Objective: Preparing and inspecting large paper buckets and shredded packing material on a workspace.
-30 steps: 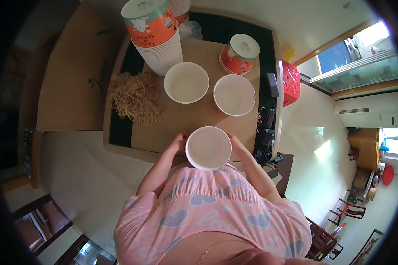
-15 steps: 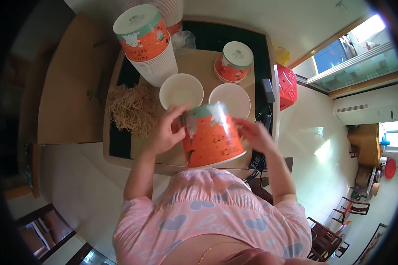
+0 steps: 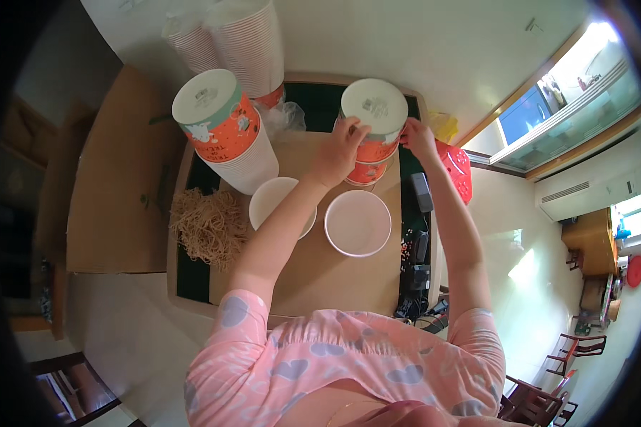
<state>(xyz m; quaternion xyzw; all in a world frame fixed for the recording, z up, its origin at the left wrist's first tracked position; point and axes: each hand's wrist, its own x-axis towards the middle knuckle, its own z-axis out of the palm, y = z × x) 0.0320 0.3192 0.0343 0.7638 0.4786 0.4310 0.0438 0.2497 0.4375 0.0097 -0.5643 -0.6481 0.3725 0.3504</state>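
The left hand (image 3: 340, 148) has its fingers curled around the left side of an upside-down orange paper bowl (image 3: 372, 127). The right hand (image 3: 418, 139) presses on the bowl's right side with bent fingers. Both hands touch it, so the bowl is squeezed between them. The bowl is round, with a flat white bottom facing up and smooth orange sides. It sits on top of another orange bowl at the far side of the table (image 3: 335, 285), which looks like plain brown board. The lower part of the stack is partly hidden behind the left hand.

Just in front of the hands stand two open white bowls, one on the left (image 3: 274, 203) and one on the right (image 3: 357, 223). They are round, smooth and white inside. The left arm covers part of the left one.

On the left is a tall stack of bowls (image 3: 228, 139) with an orange one on top. Beside it lies a heap of thin, stringy tan noodles (image 3: 210, 226). A red plastic basket (image 3: 456, 167) with holes stands at the right edge. Small dark things lie by the right side of the table, too small to make out.
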